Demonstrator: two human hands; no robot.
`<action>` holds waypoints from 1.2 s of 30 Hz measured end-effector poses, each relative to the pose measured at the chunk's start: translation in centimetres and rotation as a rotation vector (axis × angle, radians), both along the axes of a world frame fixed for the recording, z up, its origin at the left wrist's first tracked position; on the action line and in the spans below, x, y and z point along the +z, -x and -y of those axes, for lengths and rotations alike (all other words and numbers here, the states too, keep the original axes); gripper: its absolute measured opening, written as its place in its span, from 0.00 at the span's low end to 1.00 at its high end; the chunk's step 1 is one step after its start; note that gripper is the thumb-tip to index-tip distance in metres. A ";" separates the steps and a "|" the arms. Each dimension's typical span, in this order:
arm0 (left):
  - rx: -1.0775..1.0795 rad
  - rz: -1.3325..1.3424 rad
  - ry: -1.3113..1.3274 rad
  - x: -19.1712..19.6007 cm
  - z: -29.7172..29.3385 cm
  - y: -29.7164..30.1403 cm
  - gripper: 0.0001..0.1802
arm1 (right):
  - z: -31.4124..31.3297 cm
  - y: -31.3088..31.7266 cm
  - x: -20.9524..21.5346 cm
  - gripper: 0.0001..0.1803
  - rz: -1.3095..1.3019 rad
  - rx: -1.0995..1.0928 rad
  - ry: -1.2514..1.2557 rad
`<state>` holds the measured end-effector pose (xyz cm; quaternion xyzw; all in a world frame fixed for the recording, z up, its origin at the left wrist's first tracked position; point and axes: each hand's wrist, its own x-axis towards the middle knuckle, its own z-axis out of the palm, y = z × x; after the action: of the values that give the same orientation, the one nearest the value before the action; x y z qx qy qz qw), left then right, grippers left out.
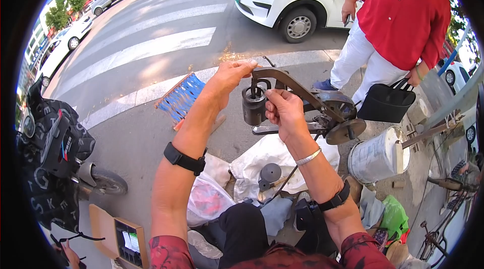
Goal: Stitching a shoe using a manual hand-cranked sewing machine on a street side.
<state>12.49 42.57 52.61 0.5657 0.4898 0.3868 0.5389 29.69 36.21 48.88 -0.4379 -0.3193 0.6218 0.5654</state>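
Observation:
A dark metal machine (322, 105), which looks like a hand-cranked shoe-patching sewing machine, stands in front of me. Its curved arm ends above an upright dark cylinder (254, 109) with an open top. My left hand (232, 76) is closed, its fingertips pressed together at the front tip of the arm. Close by, my right hand (286, 113) pinches at the cylinder's right rim, the other fingers curled in. Whatever lies between the fingertips of either hand is too small to make out. A round wheel (346, 131) sits at the machine's right.
Blue straps span a folding stool (182, 96) beyond my left forearm. White sacking (282, 160) lies below the machine, with a white bucket (378, 155) at right. A person in red (403, 12) stands holding a black handbag (386, 103). A scooter (65, 153) and an open cardboard box (117, 239) are at left.

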 end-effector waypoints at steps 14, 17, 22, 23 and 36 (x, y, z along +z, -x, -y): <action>-0.064 0.134 -0.247 1.6 -1.5 -0.6 0.12 | 0.0 1.6 1.3 0.08 0.033 -0.065 -0.086; 0.071 0.138 -0.539 4.4 -0.2 -1.6 0.12 | 1.4 1.0 1.6 0.08 0.267 -0.142 -0.220; 0.123 -0.069 -0.928 10.3 4.8 -3.0 0.12 | 2.7 -0.9 5.0 0.10 0.552 -0.320 -0.620; 0.118 -0.100 -0.892 11.0 5.8 -3.7 0.11 | 2.5 -1.2 6.2 0.10 0.534 -0.291 -0.690; 0.026 0.357 -0.435 6.2 3.4 -2.1 0.13 | 2.0 -2.2 8.7 0.06 0.427 -0.277 -0.809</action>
<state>14.62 39.17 58.84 0.5847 0.2996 0.5834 0.4775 31.86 34.19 57.55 -0.3391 -0.5831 0.2627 0.6899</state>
